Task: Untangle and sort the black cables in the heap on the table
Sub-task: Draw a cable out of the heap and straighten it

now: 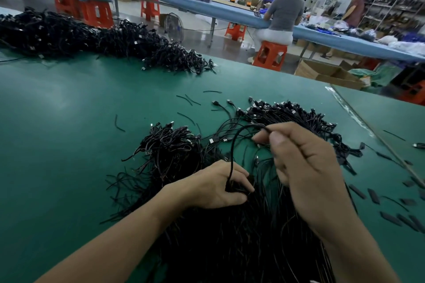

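Observation:
A heap of black cables [230, 236] covers the near part of the green table [69, 122], spreading to a tangle [170, 145] on the left and a fan of plug ends [294, 115] on the right. My left hand [216, 187] grips a bundle of cables low on the heap. My right hand [305, 167] is raised above it and pinches one black cable [236, 138] between thumb and fingertips. That cable arches up and left, then runs down into my left hand.
A second long heap of black cables [92, 37] lies along the far left of the table. Loose black ties and short sleeves [391, 218] are scattered at the right near the table edge. Beyond are orange stools [270, 55], cardboard boxes and two people at a blue bench.

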Tool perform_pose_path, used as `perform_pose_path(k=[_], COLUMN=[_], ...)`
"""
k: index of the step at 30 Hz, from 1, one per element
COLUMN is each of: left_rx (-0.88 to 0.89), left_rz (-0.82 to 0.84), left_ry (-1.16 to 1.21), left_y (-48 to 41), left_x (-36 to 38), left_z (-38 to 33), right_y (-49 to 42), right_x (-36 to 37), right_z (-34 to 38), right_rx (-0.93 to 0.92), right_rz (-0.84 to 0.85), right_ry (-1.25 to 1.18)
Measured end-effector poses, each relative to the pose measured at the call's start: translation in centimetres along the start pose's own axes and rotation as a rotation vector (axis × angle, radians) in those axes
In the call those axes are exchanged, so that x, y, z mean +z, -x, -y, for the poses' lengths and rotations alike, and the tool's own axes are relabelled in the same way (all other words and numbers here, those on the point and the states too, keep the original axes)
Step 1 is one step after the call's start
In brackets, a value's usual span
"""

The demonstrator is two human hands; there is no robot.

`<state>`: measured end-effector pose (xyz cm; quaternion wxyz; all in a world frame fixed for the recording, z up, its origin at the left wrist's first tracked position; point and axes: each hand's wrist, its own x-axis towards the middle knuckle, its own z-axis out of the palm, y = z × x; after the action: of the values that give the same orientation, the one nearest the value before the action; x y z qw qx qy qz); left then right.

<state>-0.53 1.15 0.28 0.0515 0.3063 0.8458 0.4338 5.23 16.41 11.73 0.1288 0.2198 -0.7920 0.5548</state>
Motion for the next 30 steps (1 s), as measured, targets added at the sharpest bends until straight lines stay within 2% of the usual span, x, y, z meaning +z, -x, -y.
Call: perform_pose_path(k=[2,4,7,9,12,14,16,19,21,23,25,27,30], left_rx=[-0.065,-0.117,-0.13,-0.091,0.101,0.285,0.334,0.209,0.133,0.109,0.117,0.127,0.091], left_rz=[-0.06,-0.221,-0.673,-0.951,-1.154,-1.13,-0.991,-0.8,-0.723,-0.673,-0.628,-0.595,-0.631], left_ry=[0.003,0.112,0.334,0.273,0.109,-0.105,-0.326,-0.539,-0.602,-0.591,-0.498,-0.386,-0.192], left_y=[-0.1,-0.3,-0.8,-1.0,-0.4,0.1,0.4,0.5,0.4,0.1,-0.2,-0.3,-0.4], left_x=[0.1,-0.1,-1.6,-3.1,-4.8,-5.2,-5.1,-4.4,-4.0,-3.8,-3.6,-3.5,-4.1], left_z=[0.1,0.2,-0.9,-2.0,-4.2,-5.1,-5.6,-5.8,-5.9,-5.8,-5.6,-5.2,-4.5], right_y=[-0.5,-0.8,-0.8,-0.5,0.0,0.5,0.5,0.1,0.0,0.1,0.0,-0.1,-0.1], right_x=[-1.3,-2.6,-4.6,-5.4,-5.3,-4.3,-3.2,-1.4,-0.5,0.3,1.1,1.3,0.4], right_z=[-1.5,-2.8,-5.0,-6.7,-7.9,-7.7,-7.1,-4.7,-2.8,-2.2,-2.4,-2.9,-4.0], right_rx=[0.087,0.174,0.269,0.37,0.544,0.619,0.561,0.35,0.25,0.234,0.239,0.216,0.168], right_rz=[-0.079,-0.189,-0.288,-0.195,0.235,0.48,0.517,0.206,0.11,0.161,0.146,0.014,-0.176], right_ry=[-0.097,-0.208,-0.122,0.11,0.463,0.56,0.571,0.314,0.128,0.095,0.164,0.188,0.206])
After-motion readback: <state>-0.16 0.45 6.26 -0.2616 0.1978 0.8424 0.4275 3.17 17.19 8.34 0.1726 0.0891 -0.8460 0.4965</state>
